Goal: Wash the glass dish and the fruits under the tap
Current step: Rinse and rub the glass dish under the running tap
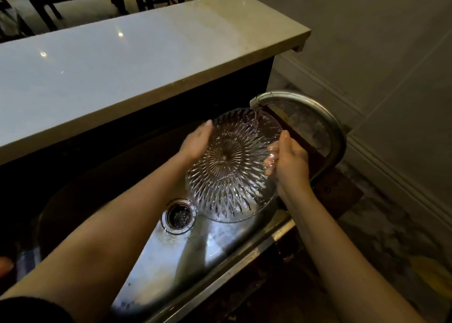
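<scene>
The glass dish point(230, 166) tilts right under the tap point(300, 102), water point(256, 120) striking its top edge; the left hand point(195, 144) cups its far side, the right hand point(291, 161) grips the side nearest the tap's neck

One clear cut-glass round dish point(230, 166) with a ribbed starburst pattern. Two bare hands: one left hand point(195, 144) and one right hand point(289, 161). One curved grey metal tap point(305, 105), with one thin stream of water point(256, 119). One stainless steel sink point(195, 249), with one round metal drain point(179, 215). One pale glossy stone counter point(122, 66) beyond the sink's far edge.
</scene>
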A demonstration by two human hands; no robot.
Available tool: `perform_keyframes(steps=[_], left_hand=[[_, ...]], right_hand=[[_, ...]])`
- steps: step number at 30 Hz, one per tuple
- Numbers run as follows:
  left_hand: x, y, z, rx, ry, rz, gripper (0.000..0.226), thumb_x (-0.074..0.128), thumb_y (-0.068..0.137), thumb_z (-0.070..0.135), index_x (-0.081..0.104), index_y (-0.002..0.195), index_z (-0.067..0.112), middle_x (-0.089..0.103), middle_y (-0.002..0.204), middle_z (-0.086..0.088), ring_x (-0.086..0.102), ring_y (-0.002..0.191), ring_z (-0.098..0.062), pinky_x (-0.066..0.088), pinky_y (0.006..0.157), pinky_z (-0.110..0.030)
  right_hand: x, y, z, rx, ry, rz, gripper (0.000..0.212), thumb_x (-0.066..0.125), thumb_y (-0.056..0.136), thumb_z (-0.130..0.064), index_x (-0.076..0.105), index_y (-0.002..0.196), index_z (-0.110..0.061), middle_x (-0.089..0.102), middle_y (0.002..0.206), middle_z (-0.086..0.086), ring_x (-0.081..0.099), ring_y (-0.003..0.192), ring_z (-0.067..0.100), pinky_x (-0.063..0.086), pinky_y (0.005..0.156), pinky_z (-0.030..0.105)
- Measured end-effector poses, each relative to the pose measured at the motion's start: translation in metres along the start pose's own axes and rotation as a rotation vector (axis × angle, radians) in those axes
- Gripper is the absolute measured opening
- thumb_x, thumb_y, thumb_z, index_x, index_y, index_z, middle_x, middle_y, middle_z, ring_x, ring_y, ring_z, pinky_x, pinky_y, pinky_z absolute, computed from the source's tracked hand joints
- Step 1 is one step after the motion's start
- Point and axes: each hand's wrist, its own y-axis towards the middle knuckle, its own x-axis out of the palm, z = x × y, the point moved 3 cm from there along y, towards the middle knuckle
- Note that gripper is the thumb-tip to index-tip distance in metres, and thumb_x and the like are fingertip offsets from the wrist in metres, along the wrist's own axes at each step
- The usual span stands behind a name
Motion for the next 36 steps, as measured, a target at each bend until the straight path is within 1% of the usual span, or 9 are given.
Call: perform_keyframes(steps=[3, 7, 10, 13, 19, 23, 27, 31, 36], left_hand=[[0.019, -0.044, -0.023, 0.039, -0.035, 0.087, 0.055, 0.022, 0.098, 0.046, 0.014, 0.148, 0.024, 0.013, 0.158, -0.002, 0.013, 0.144, -0.020, 0.017, 0.114, -0.040], [0.063, -0.110, 0.007, 0.310, 0.254, 0.153, 0.058, 0.010, 0.094, 0.049, -0.005, 0.145, 0.026, -0.015, 0.152, 0.009, -0.014, 0.142, -0.006, -0.007, 0.118, -0.034], [0.074, -0.108, 0.051, 0.445, 0.247, 0.119, 0.057, 0.011, 0.095, 0.047, -0.001, 0.146, 0.025, -0.009, 0.155, 0.008, -0.015, 0.141, -0.001, -0.012, 0.116, -0.030], [0.057, -0.061, 0.080, 0.412, 0.320, 0.100, 0.053, 0.021, 0.099, 0.036, 0.014, 0.148, 0.017, 0.009, 0.158, -0.003, -0.003, 0.144, -0.009, -0.008, 0.117, -0.034], [0.014, 0.010, 0.059, 0.296, 0.349, -0.025, 0.049, 0.022, 0.100, 0.040, 0.032, 0.143, 0.019, 0.031, 0.153, -0.002, 0.022, 0.142, -0.015, 0.015, 0.116, -0.036], [-0.001, -0.022, 0.005, 0.178, 0.228, 0.028, 0.053, 0.022, 0.099, 0.044, 0.018, 0.147, 0.023, 0.020, 0.156, -0.002, 0.017, 0.144, -0.018, 0.016, 0.114, -0.036], [0.034, -0.099, -0.005, 0.235, 0.339, 0.085, 0.057, 0.013, 0.094, 0.051, -0.003, 0.145, 0.029, -0.010, 0.155, 0.007, -0.006, 0.145, -0.011, -0.006, 0.117, -0.035], [0.057, -0.113, 0.047, 0.482, 0.399, 0.091, 0.060, 0.011, 0.094, 0.049, 0.006, 0.148, 0.022, -0.004, 0.155, 0.008, -0.008, 0.143, -0.004, -0.011, 0.116, -0.032], [0.019, -0.037, 0.070, 0.325, 0.302, 0.042, 0.053, 0.019, 0.099, 0.043, 0.013, 0.148, 0.024, 0.006, 0.158, 0.003, 0.002, 0.145, -0.011, 0.000, 0.119, -0.042]], right_hand=[[-0.001, 0.007, -0.002, 0.003, -0.011, 0.041, 0.041, 0.039, 0.096, -0.042, 0.054, 0.067, -0.018, 0.051, 0.041, -0.008, 0.047, 0.038, 0.004, 0.040, 0.037, 0.018], [0.008, 0.015, 0.003, 0.072, -0.035, 0.108, 0.041, 0.038, 0.095, -0.046, 0.055, 0.068, -0.021, 0.058, 0.058, -0.005, 0.053, 0.043, 0.003, 0.044, 0.043, 0.020], [0.019, 0.015, 0.009, 0.090, -0.075, 0.070, 0.040, 0.037, 0.095, -0.046, 0.061, 0.073, -0.022, 0.066, 0.071, -0.003, 0.063, 0.063, 0.009, 0.047, 0.056, 0.024], [0.027, 0.012, 0.017, 0.144, -0.040, 0.004, 0.040, 0.038, 0.096, -0.044, 0.066, 0.101, -0.015, 0.070, 0.090, 0.003, 0.067, 0.082, 0.016, 0.050, 0.069, 0.029], [0.020, 0.003, 0.015, 0.123, 0.094, 0.013, 0.045, 0.036, 0.099, -0.035, 0.052, 0.065, -0.011, 0.048, 0.033, -0.007, 0.042, 0.027, 0.003, 0.034, 0.031, 0.013], [0.009, 0.008, 0.006, 0.104, 0.124, -0.006, 0.043, 0.038, 0.098, -0.037, 0.052, 0.065, -0.014, 0.047, 0.033, -0.009, 0.042, 0.029, 0.002, 0.034, 0.031, 0.014], [0.013, 0.010, 0.009, 0.124, 0.083, 0.044, 0.040, 0.037, 0.098, -0.039, 0.054, 0.069, -0.017, 0.053, 0.051, -0.006, 0.048, 0.037, 0.002, 0.039, 0.038, 0.018], [0.020, 0.008, 0.006, 0.125, 0.082, 0.044, 0.042, 0.037, 0.098, -0.039, 0.055, 0.068, -0.016, 0.058, 0.049, -0.005, 0.054, 0.036, -0.001, 0.040, 0.036, 0.013], [0.028, 0.001, -0.002, 0.101, 0.140, 0.019, 0.041, 0.035, 0.100, -0.033, 0.053, 0.070, -0.010, 0.049, 0.032, -0.008, 0.044, 0.028, 0.002, 0.034, 0.031, 0.013]])
